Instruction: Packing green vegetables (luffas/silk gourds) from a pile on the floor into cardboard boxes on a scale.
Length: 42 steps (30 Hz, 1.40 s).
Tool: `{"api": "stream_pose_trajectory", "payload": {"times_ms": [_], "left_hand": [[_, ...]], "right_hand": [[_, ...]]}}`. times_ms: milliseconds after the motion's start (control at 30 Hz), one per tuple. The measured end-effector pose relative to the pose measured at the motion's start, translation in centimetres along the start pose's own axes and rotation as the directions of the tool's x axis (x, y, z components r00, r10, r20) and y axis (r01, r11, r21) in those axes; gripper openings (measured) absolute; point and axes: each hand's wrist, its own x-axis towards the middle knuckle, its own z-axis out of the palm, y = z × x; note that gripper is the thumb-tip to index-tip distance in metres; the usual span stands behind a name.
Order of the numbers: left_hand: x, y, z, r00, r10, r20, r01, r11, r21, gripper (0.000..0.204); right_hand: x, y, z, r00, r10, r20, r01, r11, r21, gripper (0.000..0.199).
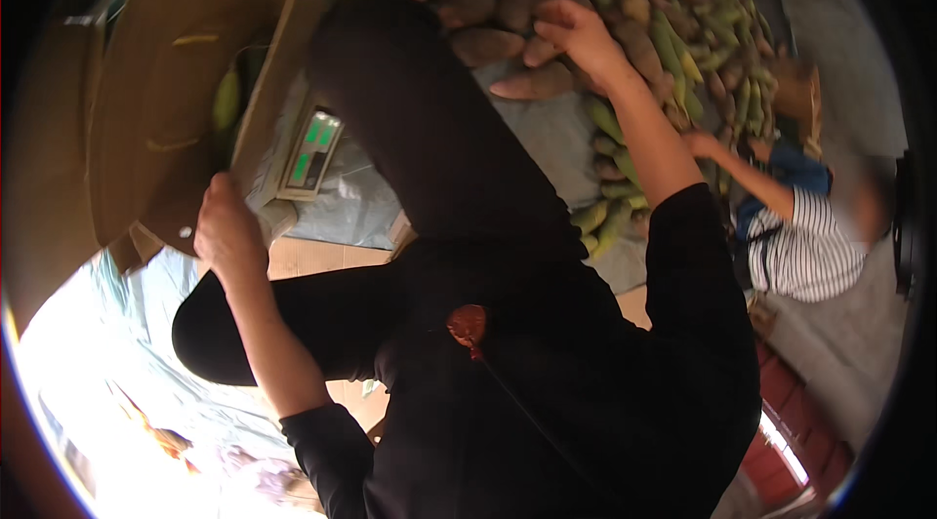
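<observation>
My left hand [230,228] is closed on the near edge of a tall brown cardboard box [156,99], its fingers partly hidden from me. Inside the box lies a long green vegetable [226,99]. My right hand [578,36] reaches over a pile of tapered brown roots that look like sweet potatoes [485,47], thumb and forefinger apart. One brown root [540,52] lies right beneath its fingers; another root [534,82] is just nearer to me. Long green vegetables [673,56], their kind unclear, are mixed into the pile.
A scale with a lit green display [314,143] stands between the box and my bent leg [439,129]. At the right, a person in a striped shirt [805,246] reaches a hand [699,142] to the pile. Red crates [791,421] are at the lower right, plastic sheeting [146,343] at the left.
</observation>
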Motion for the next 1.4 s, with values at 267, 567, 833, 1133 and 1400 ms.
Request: {"api": "stream_pose_trajectory", "payload": {"times_ms": [267,567,833,1133,1400], "left_hand": [[0.0,-2.0,2.2,0.996,0.058,-0.074,-0.069,0.987,-0.148,0.02],[0.0,-2.1,3.2,0.993,0.048,-0.106,-0.054,0.997,-0.05,0.023],[0.5,-1.1,3.8,0.992,0.047,-0.121,-0.061,0.992,-0.112,0.021],[-0.3,-1.2,1.8,0.998,0.019,-0.066,-0.03,0.985,-0.172,0.018],[-0.1,-0.6,1.9,0.997,0.011,-0.075,-0.029,0.969,-0.245,0.009]], "right_hand": [[-13.7,27.5,-3.6,0.903,0.429,-0.001,-0.406,0.854,-0.325,0.021],[-27.4,29.2,1.8,0.685,0.729,-0.009,-0.473,0.435,-0.766,0.026],[-30.6,30.7,6.4,0.706,0.56,0.434,0.264,0.361,-0.894,0.034],[-29.0,29.4,7.1,0.719,0.403,0.567,0.508,0.252,-0.824,0.017],[-26.3,28.6,5.2,0.74,0.535,0.407,0.279,0.305,-0.91,0.021]]}}
